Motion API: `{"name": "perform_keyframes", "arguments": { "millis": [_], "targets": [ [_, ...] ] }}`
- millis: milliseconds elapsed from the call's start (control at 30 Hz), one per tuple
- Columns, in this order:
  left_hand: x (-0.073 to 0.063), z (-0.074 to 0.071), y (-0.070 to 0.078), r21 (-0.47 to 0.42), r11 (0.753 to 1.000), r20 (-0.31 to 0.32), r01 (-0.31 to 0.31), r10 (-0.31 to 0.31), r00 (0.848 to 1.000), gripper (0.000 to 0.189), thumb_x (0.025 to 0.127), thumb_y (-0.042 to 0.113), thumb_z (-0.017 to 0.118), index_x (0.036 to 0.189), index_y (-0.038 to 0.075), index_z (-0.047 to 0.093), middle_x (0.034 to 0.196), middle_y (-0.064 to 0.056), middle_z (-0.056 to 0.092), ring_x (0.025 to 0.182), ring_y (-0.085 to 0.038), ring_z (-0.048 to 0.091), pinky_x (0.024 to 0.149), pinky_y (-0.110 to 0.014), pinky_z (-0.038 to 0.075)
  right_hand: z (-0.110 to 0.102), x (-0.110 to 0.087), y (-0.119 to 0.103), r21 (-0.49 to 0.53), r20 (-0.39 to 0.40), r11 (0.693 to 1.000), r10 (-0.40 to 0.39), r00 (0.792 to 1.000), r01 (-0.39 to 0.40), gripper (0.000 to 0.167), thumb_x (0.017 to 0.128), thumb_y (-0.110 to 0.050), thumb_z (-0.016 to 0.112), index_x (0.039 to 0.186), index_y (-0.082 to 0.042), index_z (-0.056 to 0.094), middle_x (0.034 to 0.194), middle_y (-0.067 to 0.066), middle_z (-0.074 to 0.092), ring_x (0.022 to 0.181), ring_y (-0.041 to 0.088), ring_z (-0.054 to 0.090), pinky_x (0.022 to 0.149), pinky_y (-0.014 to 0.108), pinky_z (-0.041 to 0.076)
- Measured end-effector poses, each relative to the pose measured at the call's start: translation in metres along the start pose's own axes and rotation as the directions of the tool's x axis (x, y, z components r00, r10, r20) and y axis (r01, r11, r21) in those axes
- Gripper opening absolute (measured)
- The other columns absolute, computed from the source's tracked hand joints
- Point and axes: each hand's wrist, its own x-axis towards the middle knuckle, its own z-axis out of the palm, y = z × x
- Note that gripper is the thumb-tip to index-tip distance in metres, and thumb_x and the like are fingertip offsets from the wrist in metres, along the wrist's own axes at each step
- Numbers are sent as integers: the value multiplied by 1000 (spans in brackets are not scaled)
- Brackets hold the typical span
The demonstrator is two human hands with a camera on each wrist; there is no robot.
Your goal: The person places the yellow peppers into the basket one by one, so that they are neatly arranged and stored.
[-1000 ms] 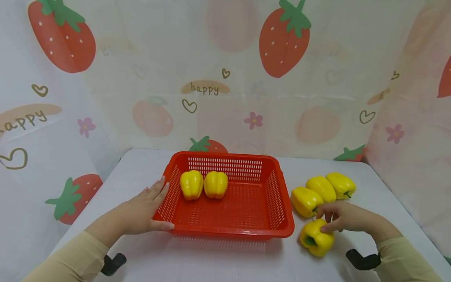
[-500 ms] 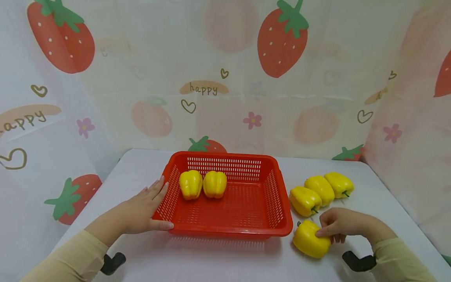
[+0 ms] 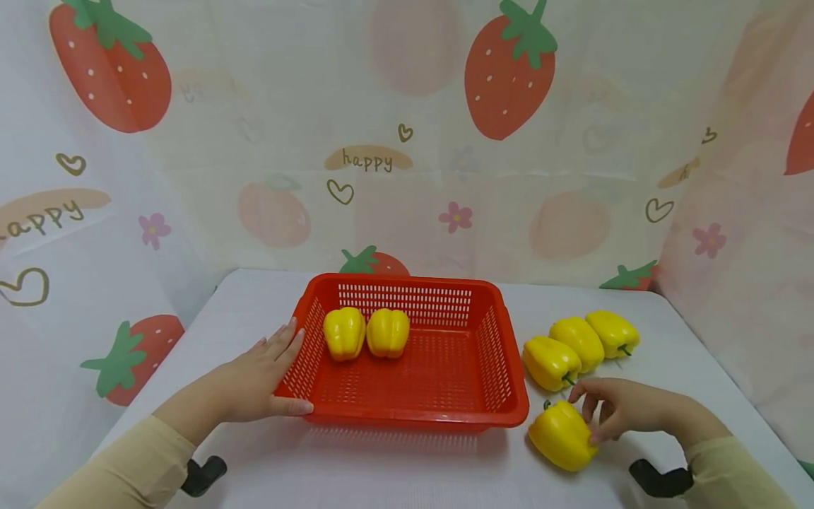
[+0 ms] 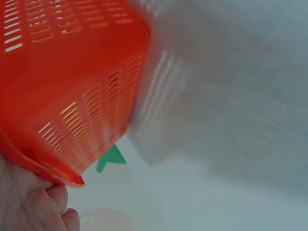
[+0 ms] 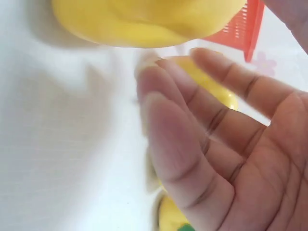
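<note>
My left hand (image 3: 254, 385) rests on the left rim of a red plastic basket (image 3: 420, 418), fingers straight along the side and thumb at the front corner. Two yellow bell peppers, one left (image 3: 344, 334) and one right (image 3: 388, 333), stand side by side in the basket. To the basket's right, a loose yellow bell pepper (image 3: 561, 438) lies on its side, stem toward the back. My right hand (image 3: 639, 408) is at its right side, thumb close to or touching it, the other fingers loosely bent. In the right wrist view those fingers are apart from the pepper (image 5: 149, 21).
Behind the right hand, three more yellow bell peppers lie in a slanting row: a near one (image 3: 551, 363), a middle one (image 3: 577, 344) and a far one (image 3: 612, 334). A white cloth covers the table (image 3: 381, 474). A strawberry-print curtain (image 3: 286, 106) hangs around the back and sides.
The loose pepper has turned, its stem end swinging from the front to the back. My right hand held its side half a second ago and has since loosened. The left hand stays put.
</note>
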Motion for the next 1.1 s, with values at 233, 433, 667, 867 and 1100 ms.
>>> {"name": "perform_keyframes", "arguments": {
  "millis": [233,433,667,867,1100],
  "targets": [
    [1,1,0,-2,1000,-1,2,-2,1000,117,64,77,54,146,4,12,152,-16,5,138,-34,8,107,-53,19,7,-3,3,26,-10,999,-41,999,41,77,75,-18,75,139,-14,33,122,17,48,89,25,50,71,37,46],
    [0,0,0,-2,1000,-1,4,-4,1000,118,64,77,54,146,4,12,152,-16,5,138,-34,9,107,-53,19,13,-1,2,17,27,993,-113,993,113,72,76,-19,74,137,-16,36,128,19,42,91,26,52,73,32,49],
    [-1,0,1,-1,1000,-3,4,-4,1000,118,64,78,53,146,4,13,152,-16,5,138,-34,10,108,-53,19,17,1,6,41,38,989,-140,989,139,68,76,-18,74,133,-16,37,122,13,45,92,27,52,75,30,51],
    [0,0,1,-13,1000,2,7,-7,1000,118,64,78,53,146,4,12,152,-16,5,138,-34,10,107,-54,19,21,0,9,82,43,989,-126,991,123,69,75,-15,75,133,-16,36,124,11,46,96,26,50,80,26,50],
    [0,0,0,-11,1000,-3,8,-8,1000,119,63,80,51,146,4,11,152,-16,5,138,-34,10,107,-53,19,22,1,8,73,6,990,-121,993,120,72,75,-16,75,135,-11,35,123,12,47,95,26,52,78,26,50]
  ]
}}
